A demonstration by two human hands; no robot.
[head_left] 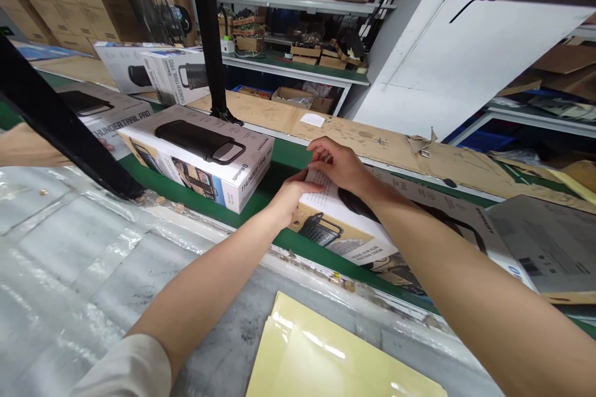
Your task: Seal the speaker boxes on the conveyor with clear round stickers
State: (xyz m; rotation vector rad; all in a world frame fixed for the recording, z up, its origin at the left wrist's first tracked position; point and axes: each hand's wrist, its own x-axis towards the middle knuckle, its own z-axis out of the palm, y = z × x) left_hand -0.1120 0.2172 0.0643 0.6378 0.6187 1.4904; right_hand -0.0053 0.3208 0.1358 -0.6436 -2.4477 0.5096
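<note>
A white printed speaker box [311, 201] lies lengthwise on the green conveyor belt [285, 158] in front of me. My left hand [292, 198] grips its left end, thumb over the top edge and fingers on the end face, partly hidden. At the same end, my right hand [339, 164] is closed, its fingers bent and thumb pressed in above the top edge. Whatever may be between those fingers is too small to make out. My right forearm covers part of the box top. Further left on the belt sits a second speaker box [251, 180], apart from my hands.
Yellow glossy sheets [335, 353] lie on the plastic-covered table [186, 285] nearest me. Another person's hand [41, 146] is beside a box at far left. Black posts [212, 49] rise by the belt. A grey box [544, 248] stands at right.
</note>
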